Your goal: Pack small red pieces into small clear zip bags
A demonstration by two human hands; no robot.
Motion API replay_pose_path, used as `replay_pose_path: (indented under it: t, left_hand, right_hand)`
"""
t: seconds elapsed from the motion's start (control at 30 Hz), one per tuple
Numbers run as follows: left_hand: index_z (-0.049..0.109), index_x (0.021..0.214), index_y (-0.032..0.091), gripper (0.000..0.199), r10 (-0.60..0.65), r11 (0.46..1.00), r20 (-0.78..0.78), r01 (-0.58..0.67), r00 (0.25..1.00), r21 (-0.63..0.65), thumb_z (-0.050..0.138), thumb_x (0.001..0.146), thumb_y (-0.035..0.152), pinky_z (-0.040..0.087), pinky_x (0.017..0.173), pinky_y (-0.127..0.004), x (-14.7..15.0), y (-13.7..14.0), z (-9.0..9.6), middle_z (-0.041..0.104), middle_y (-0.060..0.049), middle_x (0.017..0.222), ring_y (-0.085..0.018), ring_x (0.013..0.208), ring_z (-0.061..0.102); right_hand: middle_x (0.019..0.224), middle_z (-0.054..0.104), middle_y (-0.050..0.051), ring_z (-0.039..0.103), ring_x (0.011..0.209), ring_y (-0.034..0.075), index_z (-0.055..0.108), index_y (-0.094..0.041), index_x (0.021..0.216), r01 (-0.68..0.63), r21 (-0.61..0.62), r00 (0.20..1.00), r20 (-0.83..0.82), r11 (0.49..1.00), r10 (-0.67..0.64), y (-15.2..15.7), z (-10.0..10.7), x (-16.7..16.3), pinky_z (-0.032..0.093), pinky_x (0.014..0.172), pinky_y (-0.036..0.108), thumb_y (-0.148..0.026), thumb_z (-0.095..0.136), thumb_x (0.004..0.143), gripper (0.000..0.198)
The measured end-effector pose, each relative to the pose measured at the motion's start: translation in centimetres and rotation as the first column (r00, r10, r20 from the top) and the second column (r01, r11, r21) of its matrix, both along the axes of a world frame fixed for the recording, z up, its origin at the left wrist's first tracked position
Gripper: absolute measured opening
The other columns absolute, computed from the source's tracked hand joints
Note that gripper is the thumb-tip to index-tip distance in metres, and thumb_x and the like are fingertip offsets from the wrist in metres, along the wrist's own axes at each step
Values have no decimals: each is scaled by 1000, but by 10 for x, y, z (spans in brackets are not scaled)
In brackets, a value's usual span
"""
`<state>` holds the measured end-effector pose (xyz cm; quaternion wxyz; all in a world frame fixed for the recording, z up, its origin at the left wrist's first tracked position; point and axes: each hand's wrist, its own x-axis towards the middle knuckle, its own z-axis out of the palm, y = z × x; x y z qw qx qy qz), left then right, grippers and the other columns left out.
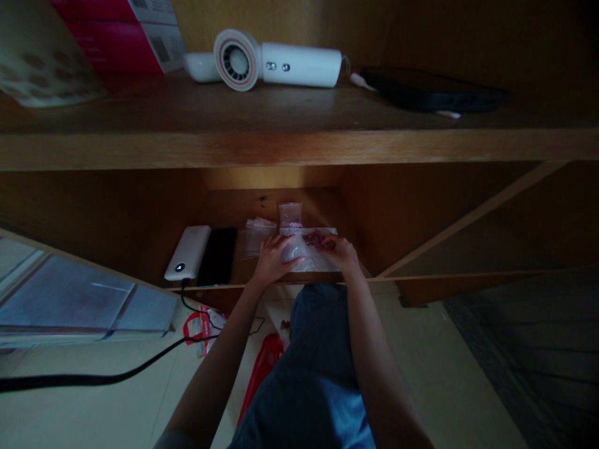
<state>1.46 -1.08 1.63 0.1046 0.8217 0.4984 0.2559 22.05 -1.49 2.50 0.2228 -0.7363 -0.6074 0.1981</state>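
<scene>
Reddish bead-like pieces (312,239) at the fingertips of the right hand (340,252).

The lower shelf (224,206) (brown wood) carries 1 power bank (189,251), 1 black slab (218,255), clear bags (256,237), a pale sheet (321,262).

Upper wooden shelf (299,146): far L, a cup w/ brown dots (51,75), cut off by frame edge. Behind it, 2 stacked pink-&-wht boxes (112,47). R of those, wht handheld fan (299,64) lying flat, 2 small btns on handle; smaller wht item (201,67) partly hidden behind fan head. Further R, flat blk item (435,90).

Lower compartment, L side: wht power bank (189,249) w/ lit display, thin blk cord (182,293) plugged in; flat blk slab (218,255) just beside. Thick blk cable (93,380) enters from L edge.

Pale floor (421,362): red-&-wht packet (204,330), red item (262,362) nearby, ID unclear.
</scene>
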Motion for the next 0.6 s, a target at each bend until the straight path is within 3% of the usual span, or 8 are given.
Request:
replay_pose_path:
  t: [0.6]
  left_hand:
    - [51,118,25,54,3,1000,8,-3,1000,3,61,73,51,34,94,-41,0,1,-2,59,-4,111,-24,107,49]
  right_hand:
    - [82,69,4,64,76,21,70,-26,81,-15,-6,999,47,1000,15,-3,4,-2,44,65,29,-32,60,72,15]
